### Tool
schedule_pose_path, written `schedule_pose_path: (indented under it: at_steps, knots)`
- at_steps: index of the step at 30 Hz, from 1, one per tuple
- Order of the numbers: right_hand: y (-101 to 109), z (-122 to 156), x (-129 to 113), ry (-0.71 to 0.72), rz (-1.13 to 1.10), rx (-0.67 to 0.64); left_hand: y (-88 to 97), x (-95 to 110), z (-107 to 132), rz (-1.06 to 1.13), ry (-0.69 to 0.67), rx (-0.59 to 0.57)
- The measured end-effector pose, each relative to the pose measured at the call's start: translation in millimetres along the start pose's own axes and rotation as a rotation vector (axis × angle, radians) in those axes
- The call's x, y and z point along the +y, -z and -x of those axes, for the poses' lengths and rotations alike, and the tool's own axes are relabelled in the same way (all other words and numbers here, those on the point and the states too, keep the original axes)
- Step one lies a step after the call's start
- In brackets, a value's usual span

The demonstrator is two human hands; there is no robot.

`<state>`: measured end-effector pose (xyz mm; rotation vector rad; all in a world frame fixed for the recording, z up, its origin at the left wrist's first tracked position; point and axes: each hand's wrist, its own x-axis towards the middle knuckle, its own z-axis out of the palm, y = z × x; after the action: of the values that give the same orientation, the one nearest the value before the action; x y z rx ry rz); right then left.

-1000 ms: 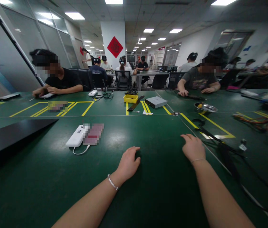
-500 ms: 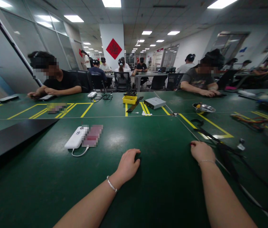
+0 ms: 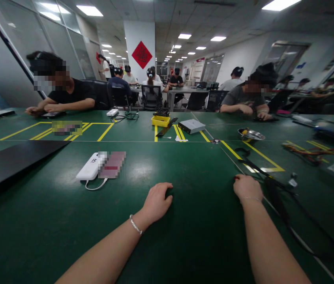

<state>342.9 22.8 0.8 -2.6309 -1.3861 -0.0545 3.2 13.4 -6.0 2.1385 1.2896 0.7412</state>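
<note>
My left hand rests on the green table, its thumb and index finger apart and nothing between them. Further right, my right hand lies on the table with its fingers curled in; a small red spot shows at the fingertips, and whatever lies inside the curl is hidden. Just right of that hand runs a black strap or cable. Left of my left hand, a white power bank marked 15 lies beside a blurred phone-like object, joined by a short white cable.
A black panel covers the left side. Farther back are a yellow tray holding dark items, a grey box and a metal bowl. Coloured wires lie at right. Two people sit across the table.
The whole view has shifted slightly, so most table items appear a little higher and further left. Both my hands keep nearly the same pose on the table.
</note>
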Motion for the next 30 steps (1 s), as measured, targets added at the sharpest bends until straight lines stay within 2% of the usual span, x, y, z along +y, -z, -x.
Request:
schedule_pose_path:
  at_steps: [7, 10, 13, 15, 18, 24, 27, 30]
  knots:
    - [9.2, 4.5, -10.4, -0.164, -0.08, -0.071, 3.5, -4.4, -5.2, 0.079, 0.067, 0.008]
    - [11.3, 6.9, -12.1, -0.167, -0.077, -0.054, 5.8, -7.9, -6.8, 0.154, 0.108, 0.024]
    - [11.0, 7.7, -12.2, -0.115, -0.074, 0.015, 6.1, -11.6, -6.9, 0.236, 0.113, 0.027]
    - [10.7, 8.8, -16.5, -0.02, -0.096, 0.083, 4.7, -12.9, -6.6, 0.283, 0.098, 0.035]
    - [11.4, 18.5, -38.1, 0.245, -0.199, 0.161, 1.2, -12.3, -6.0, 0.309, 0.077, 0.03]
    - [7.4, 77.1, -116.9, 0.821, -0.4, 0.097, -3.3, -10.7, -6.3, 0.277, 0.081, 0.01]
    - [0.5, 104.8, -143.4, 1.001, -0.416, 0.088, -4.0, -11.5, -6.9, 0.248, 0.074, 0.025]
    - [-4.7, 119.0, -153.4, 1.087, -0.407, 0.084, -5.0, -12.4, -7.8, 0.229, 0.064, 0.033]
